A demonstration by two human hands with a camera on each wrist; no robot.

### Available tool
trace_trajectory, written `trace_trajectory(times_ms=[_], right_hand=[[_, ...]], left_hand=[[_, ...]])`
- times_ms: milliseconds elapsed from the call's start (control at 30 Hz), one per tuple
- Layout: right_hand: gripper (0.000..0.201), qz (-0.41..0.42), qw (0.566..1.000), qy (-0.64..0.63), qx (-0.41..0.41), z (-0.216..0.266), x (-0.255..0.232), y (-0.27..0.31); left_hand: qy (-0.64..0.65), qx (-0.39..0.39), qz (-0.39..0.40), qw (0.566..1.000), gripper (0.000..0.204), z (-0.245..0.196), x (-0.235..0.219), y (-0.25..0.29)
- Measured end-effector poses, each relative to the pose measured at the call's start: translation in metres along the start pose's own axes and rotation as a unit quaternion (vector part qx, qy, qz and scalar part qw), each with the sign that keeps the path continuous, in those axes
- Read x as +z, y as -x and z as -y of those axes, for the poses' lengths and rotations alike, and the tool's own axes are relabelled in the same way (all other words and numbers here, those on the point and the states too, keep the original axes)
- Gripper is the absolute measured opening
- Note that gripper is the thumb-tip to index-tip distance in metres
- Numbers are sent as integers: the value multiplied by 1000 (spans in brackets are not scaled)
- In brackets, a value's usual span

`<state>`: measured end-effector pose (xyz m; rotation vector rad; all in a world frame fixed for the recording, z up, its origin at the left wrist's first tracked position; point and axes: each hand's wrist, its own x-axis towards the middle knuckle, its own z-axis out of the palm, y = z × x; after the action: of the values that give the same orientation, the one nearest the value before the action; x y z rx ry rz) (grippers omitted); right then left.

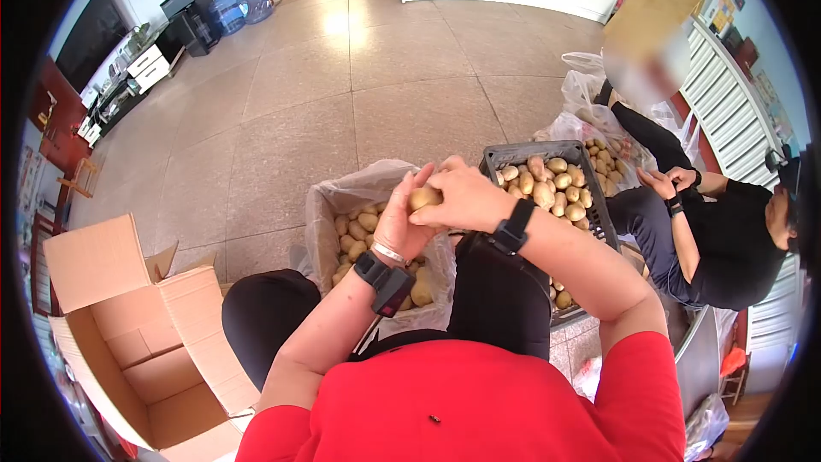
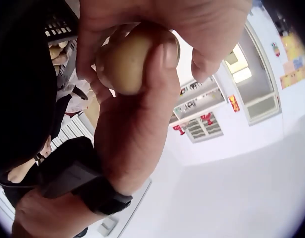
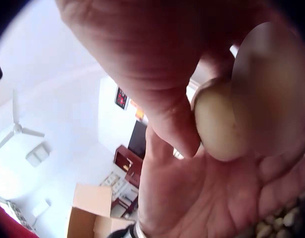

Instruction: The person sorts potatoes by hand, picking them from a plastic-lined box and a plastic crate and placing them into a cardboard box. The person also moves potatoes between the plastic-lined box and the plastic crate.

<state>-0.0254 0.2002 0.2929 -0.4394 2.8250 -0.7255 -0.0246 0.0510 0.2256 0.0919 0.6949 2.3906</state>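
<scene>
A pale yellow-brown potato (image 1: pixel 423 198) is between the two hands, above a plastic-lined box (image 1: pixel 316 214) of potatoes. My right hand (image 1: pixel 472 195) pinches it, thumb on one side and fingers across the other. In the left wrist view, the right thumb lies along the potato (image 2: pixel 125 62). The palm of my left hand (image 1: pixel 399 224) is turned up beneath and beside it; in the right wrist view the potato (image 3: pixel 219 121) lies against this palm (image 3: pixel 192 186), fingers extended. A blurred patch covers part of that view.
To the right stands a black crate (image 1: pixel 513 151) of potatoes, with plastic bags (image 1: pixel 569 127) of more potatoes beyond. An open cardboard box (image 1: pixel 192 325) is on the left. Another person (image 1: pixel 727 244) in black sits at the right. Water bottles (image 1: pixel 227 13) stand by the far wall.
</scene>
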Motion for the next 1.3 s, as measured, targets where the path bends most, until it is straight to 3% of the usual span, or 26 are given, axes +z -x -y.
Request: trace_trajectory(times_ms=[67, 133, 167, 267, 300, 367, 400, 433, 567, 633, 667, 733, 767, 800, 867, 933, 967, 1033, 1133, 1200, 1300], right_hand=[[53, 10, 998, -50, -27, 0, 11, -9], [48, 33, 997, -51, -55, 1, 16, -26], [50, 64, 996, -38, -44, -1, 19, -28], [57, 100, 994, -31, -40, -6, 23, -30], [59, 126, 990, -45, -44, -6, 20, -29], [63, 158, 983, -80, -51, -9, 10, -26], [61, 122, 986, -74, -84, -17, 4, -21], [56, 79, 991, -89, -68, -28, 3, -18], [37, -128, 967, -218, 5, -67, -33, 37], [31, -160, 951, -260, 49, -102, -34, 72], [31, -164, 956, -196, 143, -110, -30, 94], [33, -120, 970, -67, 201, -184, 22, 142], [29, -53, 932, -122, 336, -196, 48, 169], [25, -129, 975, -59, 174, -230, 97, 204], [23, -56, 980, -85, 173, -222, 137, 245], [22, -134, 965, -58, 218, -228, 191, 285], [22, -134, 963, -61, 227, -226, 195, 290], [24, -73, 926, -7, 372, -218, 202, 292], [23, -101, 905, -75, 406, -191, 179, 276], [23, -107, 908, -73, 399, -214, 197, 292], [26, -97, 894, -22, 436, -255, 236, 315]], left_hand=[[-31, 9, -33, 999, 65, 5, -26, -6], [69, -53, -25, 996, 55, 1, -40, -3], [65, -47, -75, 994, 45, 7, -44, -4], [53, -81, -57, 994, 45, 14, -56, 2], [42, -88, 1, 995, 50, 15, -59, 4], [45, -117, -16, 992, 51, 18, -63, 2], [49, -147, -41, 987, 53, 21, -67, 9], [57, -152, -13, 987, 51, 28, -88, 5], [104, -147, -73, 981, 42, 34, -129, 5], [75, -143, -151, 975, 35, 41, -169, 4], [54, -138, -211, 966, 40, 45, -187, 6], [-40, -118, -341, 932, 37, 45, -215, 13], [-38, -120, -344, 931, 37, 45, -229, 17], [-109, -111, -360, 920, 36, 44, -244, 21], [-184, -106, -375, 903, 34, 37, -263, 26], [-250, -93, -467, 843, 33, 35, -274, 24], [-229, -87, -466, 850, 33, 31, -278, 24], [-216, -83, -461, 856, 33, 27, -295, 17], [-204, -75, -460, 861, 35, 16, -311, 8], [-146, -95, -428, 887, 40, 12, -325, 3], [-114, -74, -455, 880, 36, 9, -328, -9]])
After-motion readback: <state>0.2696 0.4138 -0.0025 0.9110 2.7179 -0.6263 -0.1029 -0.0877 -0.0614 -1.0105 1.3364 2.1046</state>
